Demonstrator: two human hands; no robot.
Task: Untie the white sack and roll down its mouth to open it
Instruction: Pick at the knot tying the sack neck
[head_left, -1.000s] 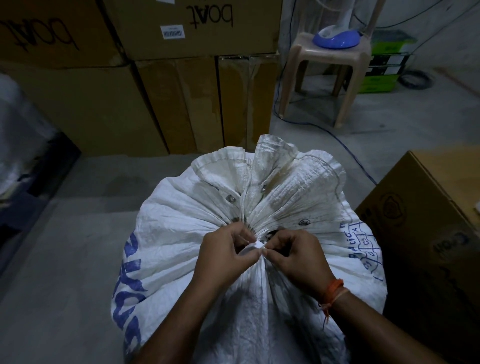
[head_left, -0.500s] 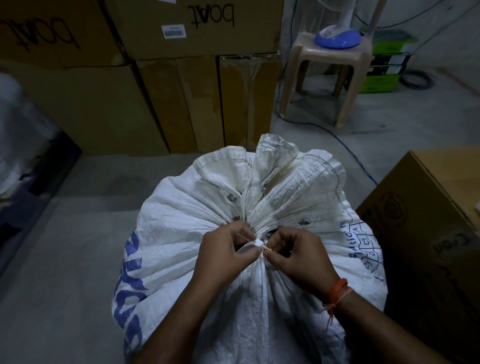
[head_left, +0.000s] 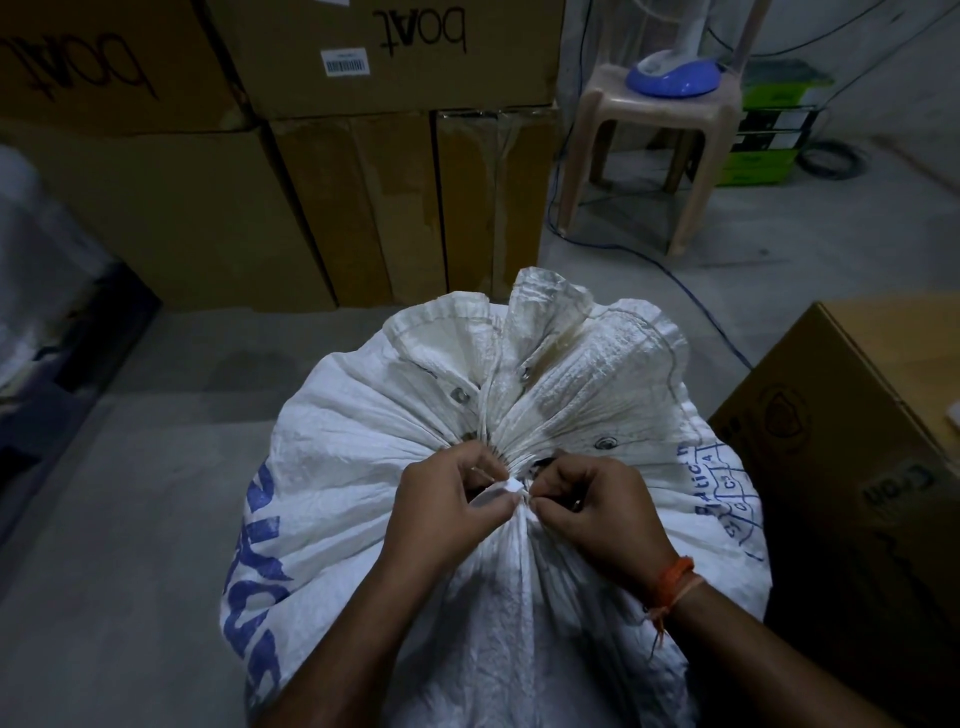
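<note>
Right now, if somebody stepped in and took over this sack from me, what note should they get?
Left hand: fingers pinched on the white tie at the gathered neck.
Right hand: fingers pinched on the same knot from the other side.
White sack: standing full on the floor between the stacked cartons and a carton on the right, mouth bunched shut, its hem fanned out beyond the hands.
Done: knot gripped, nothing visibly loose.
Left: work the tie free, spread the neck, roll the mouth down.
</note>
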